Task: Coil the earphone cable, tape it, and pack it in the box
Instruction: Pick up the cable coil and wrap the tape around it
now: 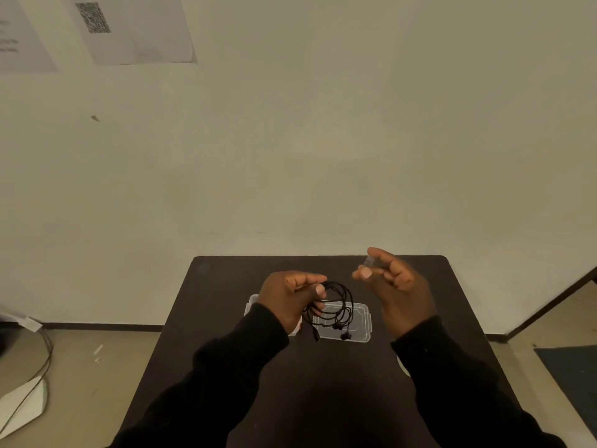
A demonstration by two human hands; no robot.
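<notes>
My left hand (290, 294) pinches a coiled black earphone cable (336, 305), held above the table. The loops hang to the right of the hand, and the earbuds and plug dangle at the bottom. My right hand (392, 284) is raised to the right of the coil, its fingertips holding a small clear piece of tape (369, 261). A clear plastic box (361, 321) lies flat on the dark table (323, 383) right under the coil. Part of it is hidden behind my left hand.
A pale round thing (401, 366) peeks out beside my right sleeve on the table. The table stands against a plain wall with papers (129, 27) stuck at the upper left. Cables (38, 367) lie on the floor at the left.
</notes>
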